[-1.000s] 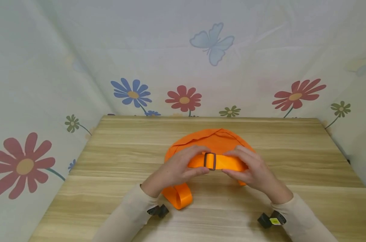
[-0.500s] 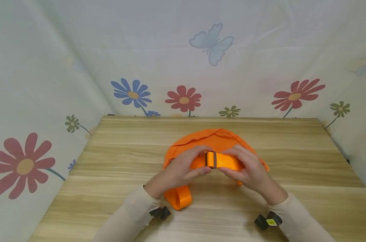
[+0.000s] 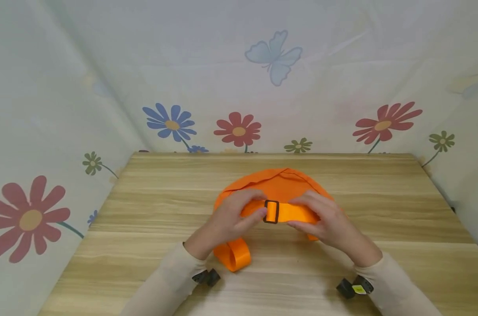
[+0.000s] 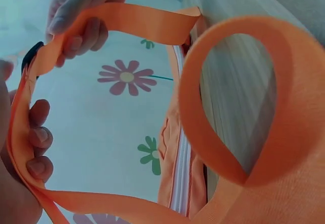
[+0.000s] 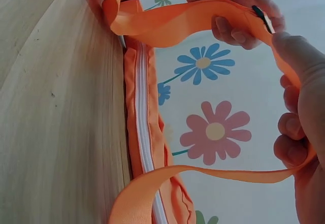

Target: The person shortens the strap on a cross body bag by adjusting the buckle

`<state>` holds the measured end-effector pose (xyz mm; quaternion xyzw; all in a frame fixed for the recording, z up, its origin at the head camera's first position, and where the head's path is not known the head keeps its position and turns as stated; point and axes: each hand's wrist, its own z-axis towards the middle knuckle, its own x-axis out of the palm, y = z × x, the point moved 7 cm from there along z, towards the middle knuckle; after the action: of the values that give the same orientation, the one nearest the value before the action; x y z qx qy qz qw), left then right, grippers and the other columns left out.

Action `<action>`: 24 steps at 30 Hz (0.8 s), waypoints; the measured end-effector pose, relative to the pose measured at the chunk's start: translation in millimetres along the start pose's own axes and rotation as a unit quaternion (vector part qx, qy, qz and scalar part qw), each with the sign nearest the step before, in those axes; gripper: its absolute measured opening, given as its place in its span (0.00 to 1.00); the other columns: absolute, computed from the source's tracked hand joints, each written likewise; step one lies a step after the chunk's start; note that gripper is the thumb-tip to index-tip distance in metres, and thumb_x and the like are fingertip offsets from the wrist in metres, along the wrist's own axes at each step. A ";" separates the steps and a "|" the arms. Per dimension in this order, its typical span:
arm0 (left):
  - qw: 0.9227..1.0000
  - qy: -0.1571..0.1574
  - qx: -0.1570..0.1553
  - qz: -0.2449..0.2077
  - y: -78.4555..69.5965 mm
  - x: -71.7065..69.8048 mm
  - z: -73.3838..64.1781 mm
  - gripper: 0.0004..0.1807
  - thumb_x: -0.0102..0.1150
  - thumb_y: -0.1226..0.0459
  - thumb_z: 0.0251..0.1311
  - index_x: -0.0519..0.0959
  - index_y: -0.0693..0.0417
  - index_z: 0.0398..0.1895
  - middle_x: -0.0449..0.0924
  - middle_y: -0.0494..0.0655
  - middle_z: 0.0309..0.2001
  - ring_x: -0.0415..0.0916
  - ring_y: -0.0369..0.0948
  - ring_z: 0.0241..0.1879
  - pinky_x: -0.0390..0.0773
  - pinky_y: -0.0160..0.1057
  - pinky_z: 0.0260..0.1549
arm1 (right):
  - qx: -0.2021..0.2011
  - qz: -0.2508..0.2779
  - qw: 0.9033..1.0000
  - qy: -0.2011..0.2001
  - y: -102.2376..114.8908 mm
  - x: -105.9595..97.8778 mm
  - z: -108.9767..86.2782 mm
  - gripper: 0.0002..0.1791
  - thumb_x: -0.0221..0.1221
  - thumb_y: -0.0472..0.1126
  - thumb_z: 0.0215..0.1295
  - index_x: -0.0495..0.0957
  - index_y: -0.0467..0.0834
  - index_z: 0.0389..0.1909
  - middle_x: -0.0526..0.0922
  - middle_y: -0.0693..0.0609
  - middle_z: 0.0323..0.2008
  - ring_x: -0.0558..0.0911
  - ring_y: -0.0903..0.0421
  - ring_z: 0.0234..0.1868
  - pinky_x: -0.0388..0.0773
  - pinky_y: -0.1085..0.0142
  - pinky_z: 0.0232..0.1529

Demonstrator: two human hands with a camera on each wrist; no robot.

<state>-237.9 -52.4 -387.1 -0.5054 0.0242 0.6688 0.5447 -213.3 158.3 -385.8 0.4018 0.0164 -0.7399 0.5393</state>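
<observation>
Nearest me, a loose strap loop [image 3: 242, 259] projects below my left hand [image 3: 229, 217]; it could snag on my sleeve if drawn in carelessly. My left hand pinches the strap [image 3: 297, 213] at the black slider buckle [image 3: 277, 212], thumb against the frame. My right hand [image 3: 329, 219] grips the same strap to the right of the buckle. Caution: unequal pull may tilt the buckle and jam the webbing; a slack thumb may let the buckle slide along the strap. A twist between my hands would likely make the webbing bunch in the frame. Beyond, the orange bag [image 3: 284, 186] rests on the worktop [image 3: 164, 184]; being light, it may drag when the strap is tensioned. Farthest stands the flowered backdrop [image 3: 322, 96].
</observation>
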 end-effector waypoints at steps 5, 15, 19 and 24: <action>0.999 0.026 0.020 0.003 -1.7 1.7 3.4 0.30 0.80 0.54 0.61 0.81 0.54 0.63 0.87 0.46 0.57 0.84 0.43 0.55 0.86 0.41 0.60 | 0.001 0.004 1.000 -0.005 1.7 1.6 2.7 0.28 0.62 0.63 0.74 0.84 0.41 0.52 0.86 0.50 0.43 0.79 0.60 0.39 0.76 0.76 0.40; 0.998 0.040 0.028 0.042 -2.3 -0.1 1.8 0.34 0.80 0.52 0.60 0.78 0.53 0.66 0.86 0.46 0.59 0.83 0.43 0.54 0.86 0.42 0.57 | -0.004 0.025 0.999 -0.021 4.1 3.3 4.6 0.28 0.61 0.62 0.76 0.84 0.39 0.52 0.85 0.50 0.41 0.77 0.61 0.37 0.75 0.76 0.37; 0.998 0.043 0.023 0.032 -2.1 0.0 1.1 0.31 0.78 0.53 0.63 0.78 0.52 0.66 0.86 0.45 0.59 0.83 0.43 0.54 0.86 0.42 0.58 | 0.003 0.032 0.999 -0.025 4.1 2.9 5.1 0.27 0.62 0.62 0.76 0.84 0.40 0.52 0.85 0.50 0.41 0.78 0.61 0.38 0.75 0.76 0.37; 0.999 0.041 0.025 0.013 -3.4 1.0 2.0 0.29 0.77 0.56 0.64 0.79 0.53 0.65 0.86 0.45 0.59 0.83 0.43 0.55 0.85 0.43 0.59 | -0.004 0.057 0.997 -0.044 4.6 3.5 5.7 0.26 0.64 0.59 0.75 0.84 0.38 0.51 0.85 0.48 0.40 0.78 0.59 0.37 0.75 0.74 0.36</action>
<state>-236.6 -49.2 -385.1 -0.5183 0.0705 0.6537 0.5468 -213.2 151.0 -382.2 0.3668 -0.0273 -0.7249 0.5825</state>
